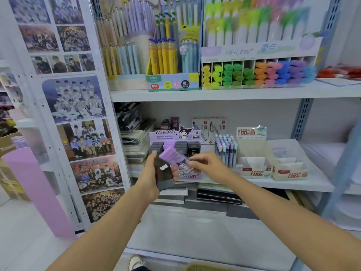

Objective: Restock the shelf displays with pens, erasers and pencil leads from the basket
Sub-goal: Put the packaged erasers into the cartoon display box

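My left hand (151, 174) grips a small stack of dark pencil lead cases (163, 174) in front of the middle shelf. My right hand (205, 165) pinches one purple Kuromi lead case (172, 158) at its right end, tilted, just above the dark stack. Right behind both hands stands the purple Kuromi display box (172, 136), with grey, purple and black cases in its slots. The basket is hidden, except perhaps a rim at the bottom edge.
A box of pastel pens (226, 148) and two nearly empty lead display boxes (273, 161) stand to the right on the middle shelf (293, 184). Pen and highlighter displays (257, 75) fill the upper shelf. Notebooks (136, 141) are stacked at left. Posters cover the left panel.
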`<state>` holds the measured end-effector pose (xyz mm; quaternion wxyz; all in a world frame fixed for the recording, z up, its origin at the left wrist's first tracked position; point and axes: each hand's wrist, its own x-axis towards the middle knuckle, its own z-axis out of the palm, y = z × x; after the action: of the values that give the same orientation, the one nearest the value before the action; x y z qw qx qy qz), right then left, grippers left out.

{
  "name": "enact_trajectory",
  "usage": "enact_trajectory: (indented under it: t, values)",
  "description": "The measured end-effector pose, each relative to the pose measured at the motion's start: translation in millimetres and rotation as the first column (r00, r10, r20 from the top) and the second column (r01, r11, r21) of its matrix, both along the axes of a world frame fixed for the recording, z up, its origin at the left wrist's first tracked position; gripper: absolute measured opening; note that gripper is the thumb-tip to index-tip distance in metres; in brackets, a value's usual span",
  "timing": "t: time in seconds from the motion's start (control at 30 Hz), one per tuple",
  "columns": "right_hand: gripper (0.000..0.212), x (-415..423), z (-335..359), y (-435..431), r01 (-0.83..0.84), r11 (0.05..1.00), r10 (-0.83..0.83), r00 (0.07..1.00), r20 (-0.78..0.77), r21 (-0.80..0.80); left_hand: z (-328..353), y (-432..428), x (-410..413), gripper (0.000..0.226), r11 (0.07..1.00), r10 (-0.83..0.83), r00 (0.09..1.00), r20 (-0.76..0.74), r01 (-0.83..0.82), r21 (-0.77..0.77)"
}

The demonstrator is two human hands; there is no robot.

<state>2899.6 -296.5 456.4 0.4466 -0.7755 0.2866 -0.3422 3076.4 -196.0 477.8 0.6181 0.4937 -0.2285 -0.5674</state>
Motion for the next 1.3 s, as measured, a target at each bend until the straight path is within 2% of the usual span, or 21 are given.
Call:
enact_trajectory:
  t: [0.17,0.3,0.4,0.47,0.53,0.6,0.67,0.73,0.93,1.13,1.3]
  values:
    - [0.019,-0.5,-0.2,5.7,-0.020,0.998,0.019,1.000,0.019,0.067,3.2,5.8,-6.0,0.032,0.997,0.048,0.997,0.059,-0.044,-0.069]
    - [0.022,3.8,3.0,15.9,-0.114,0.981,0.114,0.993,0.011,0.160,-1.7,7.4,-8.3,0.030,0.991,0.123,0.945,0.302,-0.104,-0.080]
    - [0.027,9.0,5.9,18.4,-0.132,0.973,0.149,0.985,-0.084,0.187,-7.0,5.7,-4.3,0.021,0.986,0.158,0.912,0.378,-0.128,-0.102]
    - [0.036,12.9,8.6,17.7,-0.102,0.978,0.123,0.986,-0.110,0.184,-9.9,5.5,0.1,0.020,0.991,0.112,0.895,0.433,-0.071,-0.109]
    - [0.046,19.5,11.5,14.5,-0.055,0.985,0.065,0.996,-0.056,0.163,-13.4,5.9,4.2,0.021,0.995,0.023,0.885,0.465,0.025,-0.097]
    - [0.040,29.5,12.4,9.5,-0.023,0.992,0.024,1.000,-0.011,0.126,-17.0,5.8,7.9,0.023,0.991,-0.057,0.876,0.479,0.108,-0.079]
    - [0.029,38.9,13.1,3.6,-0.002,0.996,0.004,1.000,-0.020,0.087,-22.0,4.0,13.3,0.022,0.991,-0.076,0.877,0.475,0.118,-0.059]
    - [0.023,46.1,15.1,-4.3,0.041,0.997,-0.040,0.999,-0.014,0.061,-28.9,1.0,23.2,0.021,0.997,-0.039,0.909,0.415,0.062,-0.041]
    - [0.015,69.4,22.3,-32.2,0.333,0.941,-0.325,0.939,0.115,-0.059,-43.5,-8.9,61.2,0.019,0.996,0.086,0.932,0.351,-0.082,-0.027]
    - [0.015,96.0,7.2,-44.4,0.344,0.905,-0.351,0.936,0.018,-0.251,-48.0,-15.6,81.3,0.025,0.991,0.126,0.948,0.293,-0.109,-0.072]
    - [0.016,108.1,-9.2,-55.4,0.308,0.837,-0.421,0.891,-0.172,-0.452,-56.4,-18.9,89.7,0.024,0.993,0.115,0.957,0.266,-0.107,-0.046]
